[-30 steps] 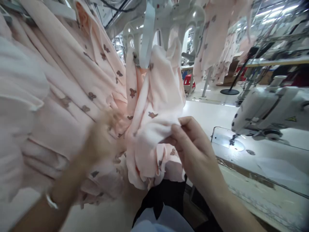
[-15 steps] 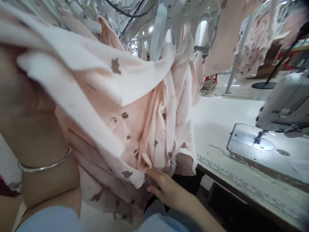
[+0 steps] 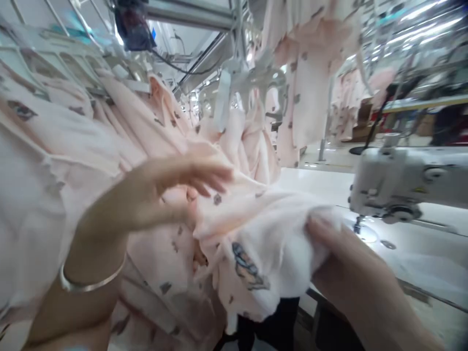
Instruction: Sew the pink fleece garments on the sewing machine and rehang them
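Observation:
A pale pink garment (image 3: 285, 253) with small brown prints is stretched across the middle, a larger coloured picture showing on its white part. My right hand (image 3: 351, 263) grips that white part at its right end, thumb on top. My left hand (image 3: 164, 195), with a silver bangle at the wrist, reaches over the garment with fingers stretched out and thumb apart. It is blurred, and I cannot tell whether it touches the cloth. Folds hide the garment's lower part.
A white sewing machine (image 3: 398, 180) stands on the worktable (image 3: 314, 183) at right, its lamp lit. More pink garments (image 3: 139, 117) hang on plastic hangers at left and behind. A metal rail (image 3: 190, 14) runs overhead. A black stand base (image 3: 358, 150) sits farther back.
My left hand has come away from the raised cloth at left and moved right, fingers now spread. My right hand has risen rightward with the white part. The view has shifted upward.

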Demonstrator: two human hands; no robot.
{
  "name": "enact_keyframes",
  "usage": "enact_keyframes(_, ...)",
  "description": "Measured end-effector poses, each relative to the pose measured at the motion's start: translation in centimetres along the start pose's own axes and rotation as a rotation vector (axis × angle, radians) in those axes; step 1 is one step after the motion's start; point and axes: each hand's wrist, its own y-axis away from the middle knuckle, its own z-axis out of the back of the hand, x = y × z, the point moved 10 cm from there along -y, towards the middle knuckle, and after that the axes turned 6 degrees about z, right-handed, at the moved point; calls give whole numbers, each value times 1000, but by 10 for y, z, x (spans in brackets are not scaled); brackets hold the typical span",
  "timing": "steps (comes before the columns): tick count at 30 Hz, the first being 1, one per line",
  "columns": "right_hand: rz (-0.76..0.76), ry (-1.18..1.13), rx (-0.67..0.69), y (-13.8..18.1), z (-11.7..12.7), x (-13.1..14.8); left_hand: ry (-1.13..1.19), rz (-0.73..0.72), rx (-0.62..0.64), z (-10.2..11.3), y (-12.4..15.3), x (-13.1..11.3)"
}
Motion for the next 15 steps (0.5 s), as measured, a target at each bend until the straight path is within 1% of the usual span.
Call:
enact_keyframes(1, 7, -34, -20, -9, 7, 8, 58, -60, 93, -27, 5, -5)
enact_keyframes(2, 17, -43, -39, -19, 14, 14, 76, -92, 153, -51, 6, -6)
enact_keyframes(3, 33, -2, -70, -29, 25, 18, 53, -98, 166, -69, 2, -4)
enact_keyframes(4, 53, 82, -113, -39, 38, 22, 4, -91, 138, -81, -7, -2)
enact_keyframes(5, 78, 191, -161, -45, 53, 26, -50, -90, 82, -86, -20, -2)
enact_keyframes(6, 103, 311, -213, -49, 68, 31, -107, -93, 17, -86, -35, -5)
enact_keyframes(7, 133, 425, -274, -49, 82, 37, -163, -100, -51, -79, -51, -11)
enact_keyframes(9, 213, 582, -424, -35, 103, 52, -261, -131, -186, -54, -85, -33)
enact_keyframes(10, 294, 655, -519, -20, 107, 63, -311, -157, -273, -37, -100, -48)
enact_keyframes(11, 402, 767, -611, -1, 102, 76, -372, -183, -335, -22, -115, -65)
enact_keyframes(12, 510, 879, -685, 19, 90, 86, -445, -195, -387, -11, -130, -81)
enact_keyframes(13, 660, 1080, -716, 39, 66, 96, -515, -196, -410, -5, -144, -96)
enact_keyframes(14, 713, 1227, -656, 48, 41, 92, -578, -189, -412, -3, -158, -108)
enact_keyframes(15, 720, 1317, -557, 52, 21, 81, -619, -181, -399, -6, -170, -118)
